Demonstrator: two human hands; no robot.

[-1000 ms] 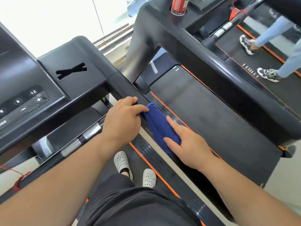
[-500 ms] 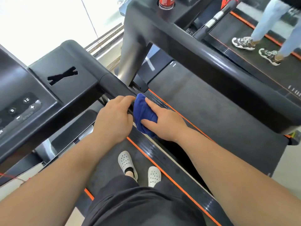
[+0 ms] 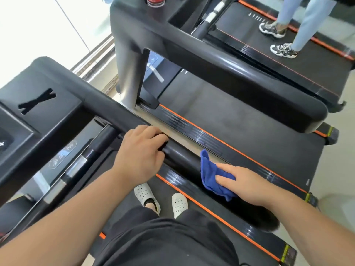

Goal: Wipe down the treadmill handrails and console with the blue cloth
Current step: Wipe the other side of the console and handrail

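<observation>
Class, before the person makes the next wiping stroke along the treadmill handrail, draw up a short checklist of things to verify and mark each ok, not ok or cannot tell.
1. Blue cloth under the right hand: ok, the fingers press it down.
2. Cloth touching the handrail: ok, it drapes over the bar.
3. Left hand steadying the rail: ok, it grips the bar nearer the console.
4. Space between the hands for a stroke: ok, bare bar shows between them.
5. Rail end behind the cloth wiped: cannot tell.
6. Console wiped: cannot tell.
</observation>
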